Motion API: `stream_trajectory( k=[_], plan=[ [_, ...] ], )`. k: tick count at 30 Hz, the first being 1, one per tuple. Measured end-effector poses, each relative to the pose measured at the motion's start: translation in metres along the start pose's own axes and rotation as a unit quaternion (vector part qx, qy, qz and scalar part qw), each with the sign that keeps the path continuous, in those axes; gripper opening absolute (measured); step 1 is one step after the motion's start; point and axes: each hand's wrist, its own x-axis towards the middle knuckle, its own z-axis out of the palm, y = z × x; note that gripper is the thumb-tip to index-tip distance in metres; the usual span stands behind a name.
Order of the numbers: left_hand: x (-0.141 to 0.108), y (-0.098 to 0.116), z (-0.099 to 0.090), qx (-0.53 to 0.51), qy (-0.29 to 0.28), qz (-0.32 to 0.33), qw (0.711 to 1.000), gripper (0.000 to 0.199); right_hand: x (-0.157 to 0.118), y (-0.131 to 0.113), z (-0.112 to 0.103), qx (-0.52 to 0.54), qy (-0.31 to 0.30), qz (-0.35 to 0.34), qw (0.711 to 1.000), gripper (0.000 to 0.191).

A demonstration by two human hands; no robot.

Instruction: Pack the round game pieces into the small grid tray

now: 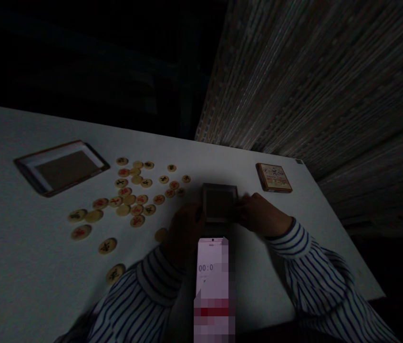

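Just beyond the phone, a small shallow open box (pixel 220 221) with a dark inside lies between my two hands. My left hand (pixel 183 231) is closed at its left side, the fingers in deep shadow. On the opposite side my right hand (pixel 261 215) grips the box's right edge with bent fingers. Round wooden Chinese chess pieces (pixel 137 209) are scattered to the left, some showing red or black characters and some plain. One plain piece (pixel 160 235) lies right beside my left hand.
At the far left sits a larger open tray (pixel 40 186). A small printed box (pixel 275 178) stands at the back right. A lit phone (pixel 211 269) with timer digits lies between my forearms. Behind the white table (pixel 22 267) hangs a pleated curtain (pixel 280 81); the room is dark.
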Motion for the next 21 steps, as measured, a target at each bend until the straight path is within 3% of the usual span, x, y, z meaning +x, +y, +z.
stream_trajectory(
  k=[21],
  plan=[
    [-0.0007, -0.0002, 0.0006, -0.014, 0.002, -0.001, 1.000, 0.028, -0.0020, -0.0003, 0.0025, 0.002, 0.006, 0.008, 1.000, 0.014]
  ],
)
